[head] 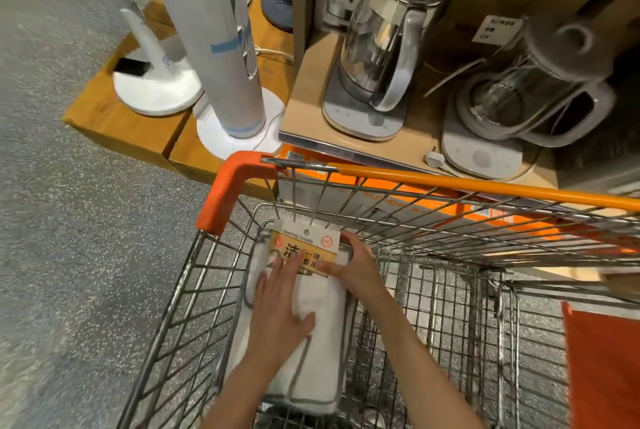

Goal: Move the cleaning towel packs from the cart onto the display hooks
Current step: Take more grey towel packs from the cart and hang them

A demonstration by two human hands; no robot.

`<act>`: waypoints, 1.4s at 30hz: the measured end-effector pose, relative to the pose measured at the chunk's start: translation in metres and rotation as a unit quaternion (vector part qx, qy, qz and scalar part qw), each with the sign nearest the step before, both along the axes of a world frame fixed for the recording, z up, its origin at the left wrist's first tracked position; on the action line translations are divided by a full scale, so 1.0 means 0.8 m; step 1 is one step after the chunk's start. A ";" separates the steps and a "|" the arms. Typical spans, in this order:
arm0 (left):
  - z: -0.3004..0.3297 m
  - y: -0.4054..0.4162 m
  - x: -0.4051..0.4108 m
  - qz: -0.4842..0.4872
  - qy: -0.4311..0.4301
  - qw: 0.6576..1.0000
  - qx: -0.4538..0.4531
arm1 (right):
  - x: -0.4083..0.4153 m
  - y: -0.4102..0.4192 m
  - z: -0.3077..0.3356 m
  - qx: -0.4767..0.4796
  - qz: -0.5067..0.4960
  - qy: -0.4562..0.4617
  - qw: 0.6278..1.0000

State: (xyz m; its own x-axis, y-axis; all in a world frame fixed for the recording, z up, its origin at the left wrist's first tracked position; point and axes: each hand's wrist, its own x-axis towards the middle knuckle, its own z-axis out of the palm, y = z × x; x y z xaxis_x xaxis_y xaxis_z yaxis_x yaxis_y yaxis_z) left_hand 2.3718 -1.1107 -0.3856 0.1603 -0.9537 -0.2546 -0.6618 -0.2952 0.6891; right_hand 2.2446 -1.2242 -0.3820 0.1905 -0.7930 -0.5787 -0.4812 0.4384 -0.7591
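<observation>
**White terry towel pack, carded header — in cart, not yet lifted**

Item: cleaning towel pack (304,317), a folded stack of white cloth with grey edging and a printed yellow-and-white card header (304,248) punched with a hang hole at the top.

Location: lying against the left wall of the wire cart (450,290), header toward the orange handle (433,182). Display hooks are not in view.

Hands: left hand (280,317) rests flat on the cloth, fingers straight. Right hand (353,264) curls round the right edge of the header, thumb on its face.

Handling, judged: light, soft and floppy; the cloth will likely sag if lifted by one end. The header looks like the only stiff part. Best taken at the header with a palm supporting the stack, keeping the hole free for the hook. The card could tear under a hard pull.

Nearby: glass kettles (381,47) on a shelf, tower fans (221,47).
</observation>
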 end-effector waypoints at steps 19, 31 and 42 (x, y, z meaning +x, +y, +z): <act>-0.007 0.002 -0.007 0.027 0.005 1.000 -0.016 | -0.014 0.012 -0.005 0.039 -0.055 -0.042 0.997; -0.013 0.008 -0.006 0.025 0.006 1.000 -0.008 | -0.004 0.031 0.005 -0.028 -0.065 0.008 0.997; -0.002 0.017 -0.011 0.073 0.030 0.997 -0.023 | 0.009 0.059 0.006 -0.015 -0.077 -0.042 0.996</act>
State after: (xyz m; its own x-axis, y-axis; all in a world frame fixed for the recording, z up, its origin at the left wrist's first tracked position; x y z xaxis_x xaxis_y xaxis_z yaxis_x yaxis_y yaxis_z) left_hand 2.3632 -1.0973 -0.3873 0.2829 -0.9324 -0.2249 -0.5712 -0.3521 0.7414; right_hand 2.2520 -1.1768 -0.3769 0.1124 -0.8334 -0.5411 -0.3450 0.4780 -0.8078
